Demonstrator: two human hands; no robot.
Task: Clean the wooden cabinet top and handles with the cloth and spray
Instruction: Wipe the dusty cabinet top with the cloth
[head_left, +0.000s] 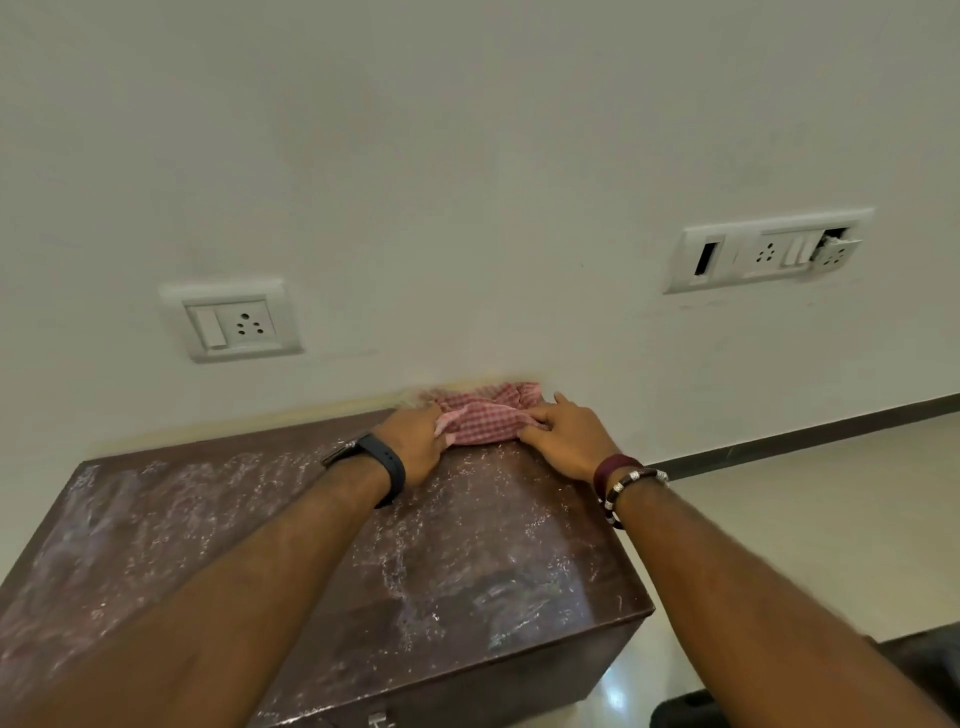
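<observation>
The left hand has its fingers curled into one side of the red checked cloth; the right hand lays its fingers spread flat on the other side. Between them the bunched cloth presses on the cabinet top at its far edge, against the wall. White streaks cover the dark wood nearer than the hands. A socket sits up-left, a switch panel up-right.

**One head cam, looking fwd and down**

Single wide-angle view from the person's head, facing the wall across the cabinet top. Both forearms run in from the bottom edge, close to the lens. Cabinet fills lower frame; floor shows at right.
</observation>
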